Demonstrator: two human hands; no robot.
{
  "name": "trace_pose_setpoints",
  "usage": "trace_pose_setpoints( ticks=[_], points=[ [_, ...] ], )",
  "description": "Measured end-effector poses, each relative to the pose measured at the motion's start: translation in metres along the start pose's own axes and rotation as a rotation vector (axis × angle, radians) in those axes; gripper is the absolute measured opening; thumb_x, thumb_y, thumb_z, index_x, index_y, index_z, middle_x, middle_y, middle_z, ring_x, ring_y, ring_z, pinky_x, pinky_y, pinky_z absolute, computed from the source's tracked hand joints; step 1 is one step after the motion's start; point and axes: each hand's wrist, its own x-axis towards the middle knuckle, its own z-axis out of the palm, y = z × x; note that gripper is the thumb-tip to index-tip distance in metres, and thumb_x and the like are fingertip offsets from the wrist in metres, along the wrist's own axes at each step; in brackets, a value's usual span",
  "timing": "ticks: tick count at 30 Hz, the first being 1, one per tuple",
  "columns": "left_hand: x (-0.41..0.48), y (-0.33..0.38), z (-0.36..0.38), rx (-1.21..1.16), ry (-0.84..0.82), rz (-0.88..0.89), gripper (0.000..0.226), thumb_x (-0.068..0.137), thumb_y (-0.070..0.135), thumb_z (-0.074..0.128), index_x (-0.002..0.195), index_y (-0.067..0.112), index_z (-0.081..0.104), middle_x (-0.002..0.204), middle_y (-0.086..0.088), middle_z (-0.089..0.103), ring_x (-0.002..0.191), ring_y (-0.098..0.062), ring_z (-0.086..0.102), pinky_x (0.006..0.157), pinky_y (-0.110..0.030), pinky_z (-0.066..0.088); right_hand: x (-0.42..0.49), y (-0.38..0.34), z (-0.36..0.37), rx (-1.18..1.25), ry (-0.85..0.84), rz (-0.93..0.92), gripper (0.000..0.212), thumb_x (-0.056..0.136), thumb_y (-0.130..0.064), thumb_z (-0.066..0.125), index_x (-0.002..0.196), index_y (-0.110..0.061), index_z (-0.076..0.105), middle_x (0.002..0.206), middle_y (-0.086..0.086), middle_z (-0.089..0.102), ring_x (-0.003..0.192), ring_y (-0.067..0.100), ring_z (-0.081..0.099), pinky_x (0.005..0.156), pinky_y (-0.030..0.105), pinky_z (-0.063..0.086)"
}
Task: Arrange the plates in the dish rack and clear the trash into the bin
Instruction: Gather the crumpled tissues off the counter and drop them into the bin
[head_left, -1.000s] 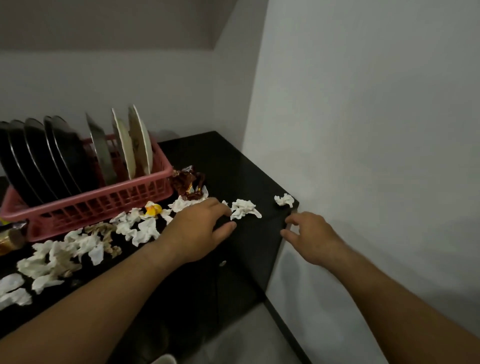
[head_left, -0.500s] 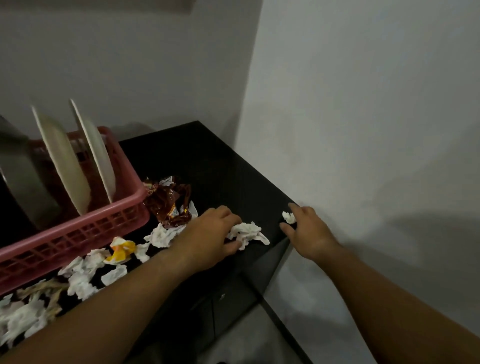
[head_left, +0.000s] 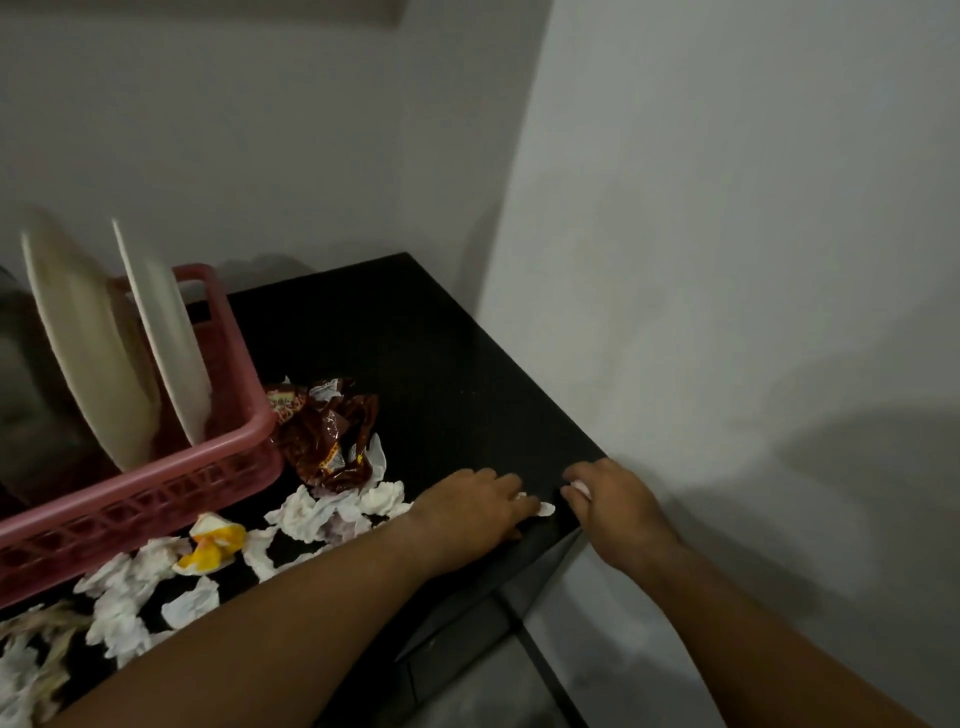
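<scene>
White tissue scrap sits clutched in curled fingers of left hand; right hand pinches smaller scrap.

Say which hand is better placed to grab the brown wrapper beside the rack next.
Left, probably. Both hands hold scraps: the left hand a tissue scrap, the right hand a smaller white scrap. But the left is nearer the brown wrapper; the right is at the counter corner.
</scene>
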Motion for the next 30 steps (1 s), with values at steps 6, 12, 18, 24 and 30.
trace_pose_setpoints(
  ticks=[6,12,18,24,30],
  points=[
    [0.014,-0.01,-0.021,-0.018,0.085,-0.155,0.035,0.102,0.039,0.037,0.12,0.015,0.055,0.117,-0.008,0.054,0.103,-0.024,0.052,0.084,-0.036,0.04,0.0,-0.007,-0.019,0.148,0.061,-0.011,0.045,0.104,-0.031,0.043,0.147,-0.017,0.043,0.135,0.006,0.052,0.123,0.02,0.05,0.104,0.03,0.041],
    [-0.023,-0.05,-0.082,-0.309,0.261,-0.404,0.045,0.095,0.054,0.043,0.087,0.014,0.062,0.091,0.002,0.052,0.078,-0.012,0.053,0.076,-0.033,0.05,0.001,-0.034,-0.028,0.18,0.037,-0.137,0.025,0.104,-0.025,0.043,0.116,-0.02,0.065,0.118,-0.001,0.051,0.092,0.009,0.049,0.081,0.018,0.038],
    [-0.064,-0.07,-0.084,-0.43,0.164,-0.514,0.027,0.1,0.033,0.047,0.117,0.022,0.064,0.114,0.004,0.065,0.1,-0.006,0.062,0.089,-0.027,0.051,0.007,-0.083,-0.004,0.335,-0.229,-0.306,0.039,0.099,-0.005,0.043,0.134,-0.019,0.053,0.12,-0.004,0.057,0.103,0.009,0.058,0.089,0.022,0.05],
    [-0.09,-0.071,-0.064,-0.303,0.181,-0.665,0.042,0.098,0.052,0.039,0.069,0.025,0.051,0.064,0.004,0.054,0.059,-0.008,0.054,0.059,-0.027,0.044,-0.008,-0.114,0.025,0.25,-0.283,-0.447,0.033,0.098,-0.044,0.049,0.124,-0.023,0.05,0.107,-0.001,0.059,0.089,0.016,0.058,0.076,0.036,0.051],
    [-0.098,-0.075,-0.053,-0.285,0.186,-0.732,0.046,0.096,0.057,0.038,0.063,0.026,0.046,0.062,0.005,0.053,0.057,-0.006,0.051,0.053,-0.023,0.035,-0.008,-0.123,0.033,0.013,-0.296,-0.451,0.03,0.102,-0.043,0.044,0.118,-0.018,0.049,0.115,0.007,0.05,0.091,0.023,0.055,0.077,0.037,0.047]
  ],
)
